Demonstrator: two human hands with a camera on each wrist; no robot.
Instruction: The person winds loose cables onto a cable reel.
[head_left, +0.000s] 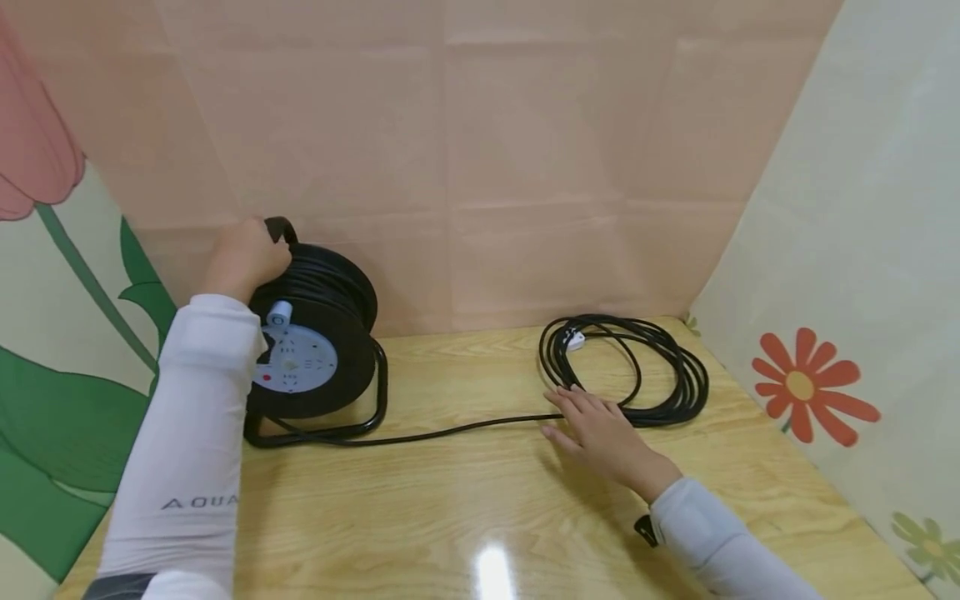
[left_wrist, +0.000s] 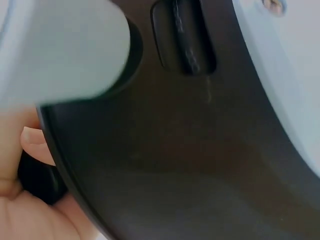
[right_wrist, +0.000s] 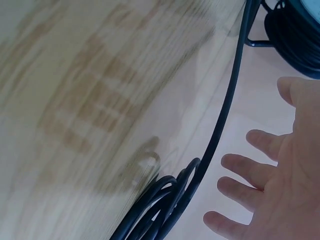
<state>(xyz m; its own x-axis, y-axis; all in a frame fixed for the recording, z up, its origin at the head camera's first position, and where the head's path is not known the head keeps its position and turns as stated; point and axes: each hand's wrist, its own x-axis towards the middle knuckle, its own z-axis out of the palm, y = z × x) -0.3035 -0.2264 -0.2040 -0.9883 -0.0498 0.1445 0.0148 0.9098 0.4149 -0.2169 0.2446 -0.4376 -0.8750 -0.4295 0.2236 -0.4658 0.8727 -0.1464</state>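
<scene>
Fingers clamped round the reel handle [head_left: 282, 228], left hand [head_left: 246, 260] anchoring it, and the right hand [head_left: 606, 435], fingers apart by the coil [head_left: 688, 382], should guide the cable [head_left: 450, 432] twist-free.

The cable reel [head_left: 318, 342] looks like smooth plastic, the table [head_left: 420, 500] like glossy, grained wood.

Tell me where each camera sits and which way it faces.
Head: on the head, facing forward and down at the cable reel and coiled cable; left hand, right hand and white sleeves show.
Left wrist: on that wrist, facing the reel's black flange; part of the left hand shows at left.
Right wrist: on that wrist, facing coil and tabletop; right hand shows, fingers spread.
Head and right wrist share the coil.
</scene>
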